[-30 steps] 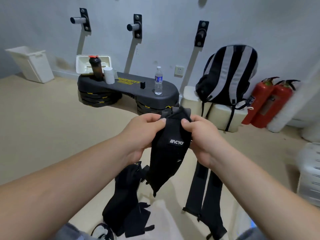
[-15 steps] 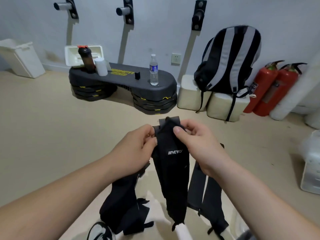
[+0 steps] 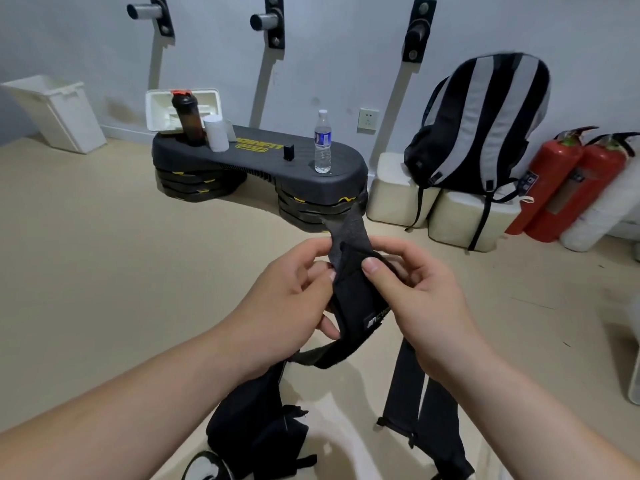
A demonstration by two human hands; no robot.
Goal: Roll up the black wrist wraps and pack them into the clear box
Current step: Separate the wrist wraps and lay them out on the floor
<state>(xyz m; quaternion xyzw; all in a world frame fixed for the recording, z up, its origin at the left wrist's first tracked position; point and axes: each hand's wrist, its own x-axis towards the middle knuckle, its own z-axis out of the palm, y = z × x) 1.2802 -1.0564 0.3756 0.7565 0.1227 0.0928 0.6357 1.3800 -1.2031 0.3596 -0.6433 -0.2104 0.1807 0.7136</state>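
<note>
Right, fingertips of both hands were curled & pinching the upper end of one black wrist wrap: right hand thumb on its front, left hand at its left edge. The wrap sat between the hands in mid-air, long axis approx vertical, top poking past the fingertips, tail curling down-left under the left hand. Rolling prob. starts at that top end, both hands equally near. Other wraps lay on the floor below.
</note>
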